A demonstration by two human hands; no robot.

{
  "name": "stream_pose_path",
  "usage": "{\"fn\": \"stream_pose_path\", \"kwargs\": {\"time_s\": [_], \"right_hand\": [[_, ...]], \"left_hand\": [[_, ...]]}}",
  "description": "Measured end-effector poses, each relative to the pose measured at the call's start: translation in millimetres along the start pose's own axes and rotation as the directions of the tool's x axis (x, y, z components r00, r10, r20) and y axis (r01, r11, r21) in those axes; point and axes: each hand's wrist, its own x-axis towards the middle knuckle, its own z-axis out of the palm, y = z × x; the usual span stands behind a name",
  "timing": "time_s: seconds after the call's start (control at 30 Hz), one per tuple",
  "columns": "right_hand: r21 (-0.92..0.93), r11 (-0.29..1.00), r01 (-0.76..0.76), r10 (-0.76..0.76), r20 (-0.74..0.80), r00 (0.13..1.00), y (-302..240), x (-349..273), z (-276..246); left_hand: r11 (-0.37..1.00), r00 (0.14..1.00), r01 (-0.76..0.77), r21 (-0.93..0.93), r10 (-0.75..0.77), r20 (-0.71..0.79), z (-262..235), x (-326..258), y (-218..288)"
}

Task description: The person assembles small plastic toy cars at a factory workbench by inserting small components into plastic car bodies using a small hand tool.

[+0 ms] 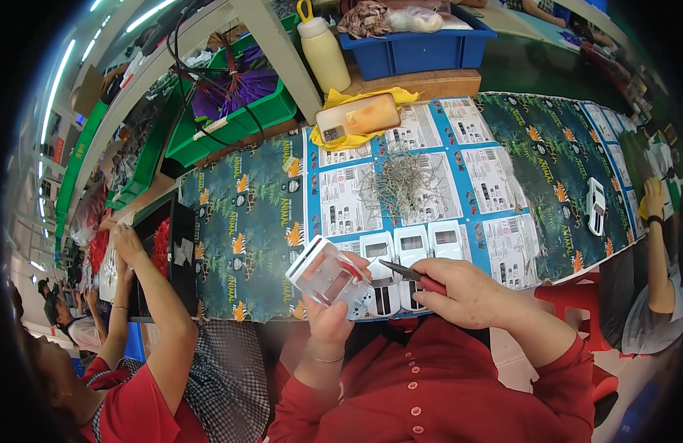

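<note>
My left hand (332, 310) holds a white plastic toy car body (328, 275) upside down, tilted, just above the table's near edge. My right hand (465, 292) grips a red-handled pointed tool (411, 274) whose tip points left toward the car body. Several more white toy car bodies (415, 247) lie side by side on the table right behind my hands. A loose heap of small thin metal pieces (402, 183) sits further back on the printed paper covering (496, 184).
A phone (357, 117) lies on a yellow cloth, beside a cream bottle (325, 53) and a blue bin (419, 50). Green bins (234, 122) stand back left. A person on my left reaches into a black box (171, 244). Another person sits right, near a white car body (595, 205).
</note>
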Motion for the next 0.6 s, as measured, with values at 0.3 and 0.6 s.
{"fn": "stream_pose_path", "kwargs": {"time_s": [0.3,0.6], "right_hand": [[0.067,0.998,-0.013,0.016,-0.04,0.999,2,-2,6],[0.102,0.995,-0.005,0.015,-0.1,0.995,11,0,7]], "left_hand": [[0.999,1.0,0.015,-0.048,-0.014,0.027,6,-1,3],[0.999,0.999,0.033,-0.002,-0.033,0.034,10,0,5]]}}
